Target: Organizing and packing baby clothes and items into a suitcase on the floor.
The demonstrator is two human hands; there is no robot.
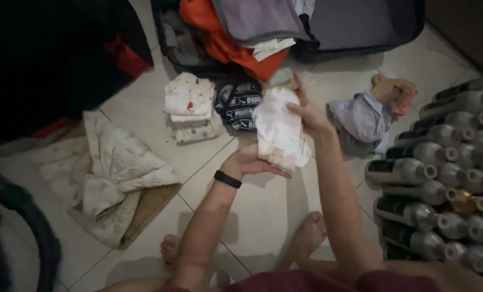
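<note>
I hold a small white cloth garment (278, 132) with faint pink marks above the tiled floor. My left hand (249, 162), with a black band on the wrist, supports it from below. My right hand (306, 111) grips its upper right edge, fingers pointing up. Just behind the garment lie a dark patterned folded cloth (237, 104) and a stack of folded white cloths with red spots (190, 105).
An open suitcase (360, 27) with orange and grey clothes sits at the back. A cream blanket (114, 173) lies at left. A grey striped garment and a tan soft toy (395, 92) lie at right. Several plastic bottles (441, 178) lie stacked at far right. My feet (309, 235) rest below.
</note>
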